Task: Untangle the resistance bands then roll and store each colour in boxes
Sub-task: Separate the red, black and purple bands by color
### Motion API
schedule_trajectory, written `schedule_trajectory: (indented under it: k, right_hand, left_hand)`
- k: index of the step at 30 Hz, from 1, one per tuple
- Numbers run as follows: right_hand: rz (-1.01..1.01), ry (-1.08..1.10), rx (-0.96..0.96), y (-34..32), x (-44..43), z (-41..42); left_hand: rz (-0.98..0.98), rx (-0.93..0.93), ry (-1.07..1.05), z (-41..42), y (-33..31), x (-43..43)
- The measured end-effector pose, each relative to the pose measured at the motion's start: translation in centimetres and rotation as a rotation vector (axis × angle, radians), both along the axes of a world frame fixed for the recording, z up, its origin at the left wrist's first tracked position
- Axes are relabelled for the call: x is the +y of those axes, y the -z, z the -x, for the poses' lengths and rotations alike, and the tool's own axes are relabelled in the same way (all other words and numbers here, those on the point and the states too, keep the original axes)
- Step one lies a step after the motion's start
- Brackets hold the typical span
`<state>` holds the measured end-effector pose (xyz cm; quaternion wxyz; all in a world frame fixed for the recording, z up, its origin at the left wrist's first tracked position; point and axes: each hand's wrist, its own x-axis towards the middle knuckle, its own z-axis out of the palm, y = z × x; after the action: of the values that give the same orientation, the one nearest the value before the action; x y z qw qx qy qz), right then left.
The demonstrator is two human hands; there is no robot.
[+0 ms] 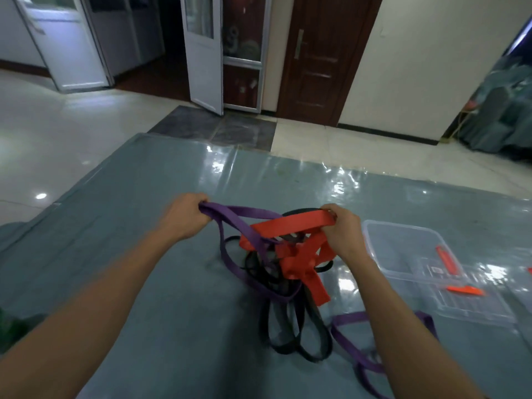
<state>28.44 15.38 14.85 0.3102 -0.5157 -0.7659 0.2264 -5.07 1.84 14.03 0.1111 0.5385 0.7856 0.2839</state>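
A tangle of resistance bands hangs between my hands over a grey-blue table [144, 197]. My left hand [184, 217] grips the end of a purple band [230, 240], pulled out to the left. My right hand [342, 228] grips a wide red band [293, 223] that knots below into red folds. Black bands [288, 332] loop through both and trail down onto the table. A second purple band [345, 341] lies on the table under my right forearm.
A clear plastic box [408, 249] and a clear lid [472, 300] with orange clips lie to the right of the tangle. Beyond the table's far edge are a tiled floor, a brown door and white glazed doors.
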Motion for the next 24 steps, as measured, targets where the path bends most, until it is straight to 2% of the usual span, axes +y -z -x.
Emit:
schedule_trajectory:
  k: [7,10,12,18,21,24]
  right_hand:
    - [-0.008,-0.032,0.161,-3.5,0.9,-1.6]
    - [0.025,-0.068,0.151,-3.0,0.6,-1.3]
    - [0.079,-0.072,0.079,-1.2,0.6,-1.5]
    - [0.193,-0.072,-0.298,6.3,-1.4,-3.6]
    - [0.291,-0.162,-0.432,9.2,-3.2,-3.7]
    - [0.288,-0.283,-0.523,10.7,-5.0,-3.0]
  left_hand:
    - [-0.012,0.032,-0.12,1.3,-1.7,-2.2]
    - [-0.004,0.014,-0.147,0.7,-1.8,-3.3]
    - [0.039,0.006,-0.144,-0.4,-0.7,-4.3]
    - [0.222,-0.007,-0.171,-2.5,4.2,-7.7]
    - [0.288,-0.009,-0.175,-3.2,6.2,-9.3]
    - [0.331,-0.027,-0.147,-3.8,8.2,-10.3]
